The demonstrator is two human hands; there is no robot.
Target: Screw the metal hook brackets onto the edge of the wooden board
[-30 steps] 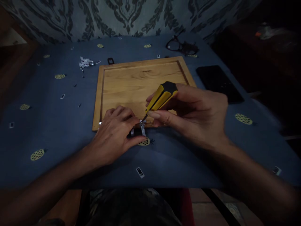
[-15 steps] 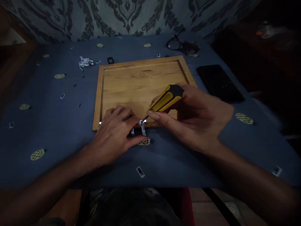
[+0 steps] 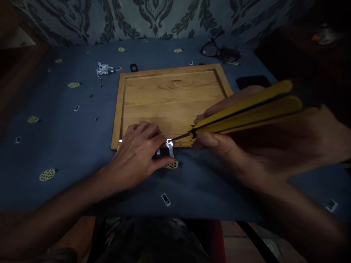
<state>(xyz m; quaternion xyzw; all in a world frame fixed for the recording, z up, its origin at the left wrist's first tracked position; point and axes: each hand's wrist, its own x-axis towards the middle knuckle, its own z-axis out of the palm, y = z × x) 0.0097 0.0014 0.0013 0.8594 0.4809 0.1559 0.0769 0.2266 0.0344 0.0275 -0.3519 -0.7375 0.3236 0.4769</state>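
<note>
A wooden panel (image 3: 153, 95) with a raised frame lies flat on the cloth-covered table. At its near edge is a shiny metal hinge (image 3: 170, 146), partly hidden by my left hand (image 3: 139, 148). The thumb and fingers of that hand are closed about the hinge and hold it against the panel. My right hand (image 3: 246, 149) grips a screwdriver (image 3: 244, 113) by its yellow and black handle, which leans far over to the right. The screwdriver's tip meets the hinge near its upper end.
Loose metal hardware (image 3: 104, 69) lies at the back left, with small screws (image 3: 95, 119) nearer. A black ring-like piece (image 3: 134, 67) sits behind the panel. Glasses (image 3: 216, 51) are at the back right. A dark phone-like slab (image 3: 252, 81) shows partly behind my right hand.
My right hand has swung right and lowered the screwdriver's handle, so the shaft lies flatter. Its tip stays at the hinge. The view has shifted slightly; my left hand keeps its place.
</note>
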